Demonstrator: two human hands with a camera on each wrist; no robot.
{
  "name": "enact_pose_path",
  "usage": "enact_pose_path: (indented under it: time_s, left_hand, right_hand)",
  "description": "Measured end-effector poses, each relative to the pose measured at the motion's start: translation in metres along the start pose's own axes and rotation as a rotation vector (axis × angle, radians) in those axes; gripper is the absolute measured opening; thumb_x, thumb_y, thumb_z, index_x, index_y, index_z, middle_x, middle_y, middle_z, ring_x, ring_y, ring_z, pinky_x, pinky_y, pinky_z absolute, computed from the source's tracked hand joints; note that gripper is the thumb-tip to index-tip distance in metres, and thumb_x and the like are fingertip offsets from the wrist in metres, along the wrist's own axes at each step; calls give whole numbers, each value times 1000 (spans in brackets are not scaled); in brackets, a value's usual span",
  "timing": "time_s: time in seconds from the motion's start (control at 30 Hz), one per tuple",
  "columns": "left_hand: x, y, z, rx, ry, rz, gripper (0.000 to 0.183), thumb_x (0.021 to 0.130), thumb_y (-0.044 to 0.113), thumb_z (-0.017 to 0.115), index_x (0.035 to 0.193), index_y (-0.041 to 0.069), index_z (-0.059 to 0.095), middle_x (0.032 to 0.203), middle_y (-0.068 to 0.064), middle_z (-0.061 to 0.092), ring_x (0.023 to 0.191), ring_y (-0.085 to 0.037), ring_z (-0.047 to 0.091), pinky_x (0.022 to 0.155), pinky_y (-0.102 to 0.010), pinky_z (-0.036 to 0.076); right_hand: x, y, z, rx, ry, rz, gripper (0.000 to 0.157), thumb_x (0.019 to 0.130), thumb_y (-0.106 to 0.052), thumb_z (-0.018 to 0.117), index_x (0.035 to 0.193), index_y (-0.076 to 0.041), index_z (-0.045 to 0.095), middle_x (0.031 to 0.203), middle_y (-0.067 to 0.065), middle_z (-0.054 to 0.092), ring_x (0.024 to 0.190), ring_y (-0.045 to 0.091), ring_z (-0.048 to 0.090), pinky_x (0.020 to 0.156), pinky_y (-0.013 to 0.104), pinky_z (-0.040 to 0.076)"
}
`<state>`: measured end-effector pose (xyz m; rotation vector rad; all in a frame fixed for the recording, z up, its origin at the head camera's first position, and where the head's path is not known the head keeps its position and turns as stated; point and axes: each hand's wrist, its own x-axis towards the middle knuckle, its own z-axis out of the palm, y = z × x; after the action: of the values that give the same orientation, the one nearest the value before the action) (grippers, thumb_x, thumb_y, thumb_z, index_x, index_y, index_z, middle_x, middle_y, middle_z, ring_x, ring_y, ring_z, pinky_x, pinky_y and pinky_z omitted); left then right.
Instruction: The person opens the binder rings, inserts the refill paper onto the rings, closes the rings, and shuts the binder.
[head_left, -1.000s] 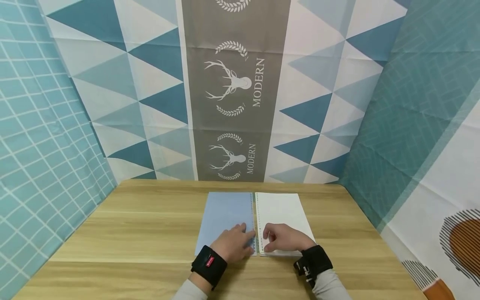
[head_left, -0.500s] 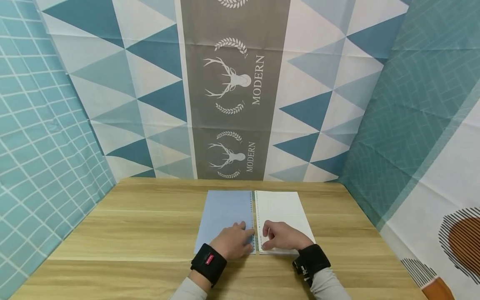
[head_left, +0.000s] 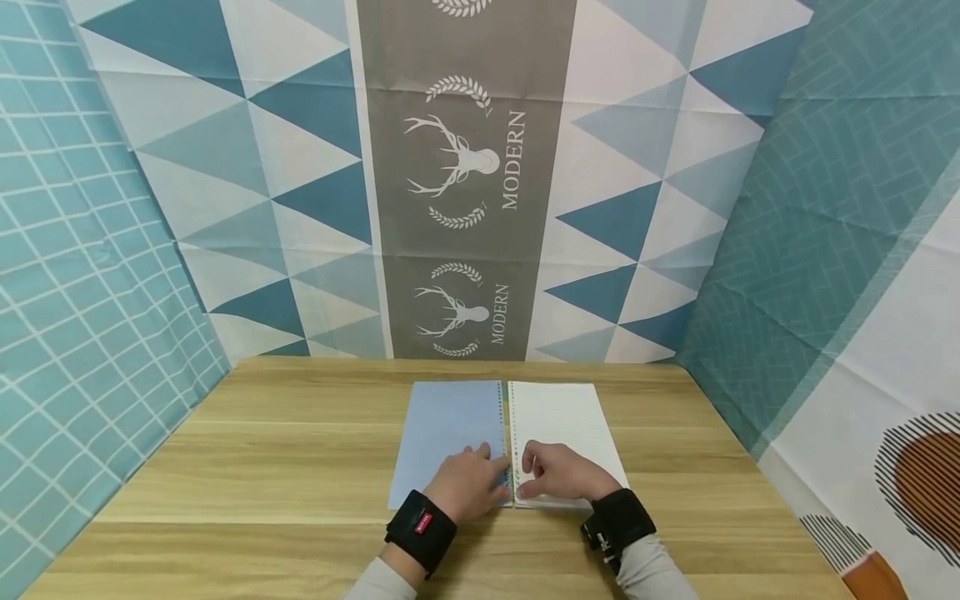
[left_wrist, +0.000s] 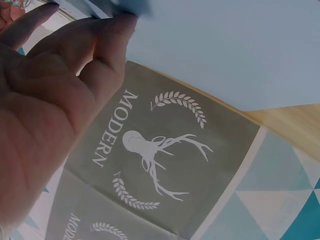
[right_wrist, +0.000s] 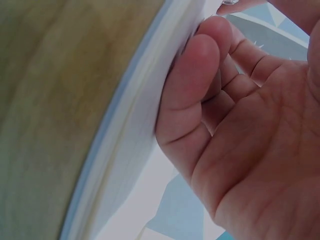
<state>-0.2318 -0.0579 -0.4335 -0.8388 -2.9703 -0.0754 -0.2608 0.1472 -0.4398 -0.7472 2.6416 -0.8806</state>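
Observation:
An open spiral-bound style notebook lies on the table, its blue cover [head_left: 442, 421] at left and its white lined pages [head_left: 566, 417] at right. Punched holes run along both inner edges, with a narrow gap between them. My left hand [head_left: 467, 483] rests on the lower right of the blue cover, fingers fairly straight and reaching to the gap. Over the lower pages is my right hand [head_left: 562, 473], fingers bent and thumb tip at the inner edge, thumb and index finger apart. In the right wrist view, curled fingers [right_wrist: 192, 70] touch the page. A bit of clear ring [right_wrist: 230, 2] shows there.
Both wrists wear black straps [head_left: 422, 533]. The wooden table [head_left: 300, 467] reaches back to a patterned cloth [head_left: 457, 208]. Blue tile-print cloth [head_left: 90, 275] hangs at left, and a teal and white one [head_left: 795, 275] at right.
My right hand has slid slightly left along with the white pages, and the gap to the blue cover has narrowed at the near end. The left hand has hardly moved.

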Motion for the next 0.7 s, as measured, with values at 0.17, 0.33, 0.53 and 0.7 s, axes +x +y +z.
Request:
enact_pose_path:
  time_s: [0.17, 0.33, 0.53, 0.7]
  left_hand:
    - [0, 1, 1, 12, 6, -10, 49, 93, 50, 67, 133, 23, 66, 122, -14, 68, 97, -33, 70, 73, -45, 59]
    - [1, 1, 3, 21, 27, -6, 48, 92, 52, 68, 130, 23, 67, 115, -12, 69, 90, -31, 69, 69, -44, 58]
    - [2, 2, 6, 47, 60, -2, 46, 89, 56, 67, 122, 23, 70, 99, -7, 68, 73, -22, 62, 61, -38, 54]
    - [2, 2, 6, 52, 71, 6, 48, 88, 59, 66, 118, 22, 71, 93, -5, 67, 68, -18, 57, 58, -35, 51]
  right_hand:
    - [0, 0, 0, 3, 3, 4, 32, 86, -26, 81, 99, -9, 56, 77, -1, 50, 64, 11, 44, 57, 25, 35]
    - [-1, 1, 1, 20, -3, 9, 31, 87, -25, 80, 99, -9, 56, 75, -2, 49, 62, 10, 43, 57, 24, 35]
    - [0, 2, 1, 25, -3, 9, 29, 88, -25, 79, 99, -10, 57, 74, -3, 48, 61, 10, 43, 56, 24, 35]
    - [1, 3, 1, 29, -12, 7, 30, 88, -27, 79, 100, -11, 57, 74, -3, 49, 61, 10, 43, 56, 24, 35]
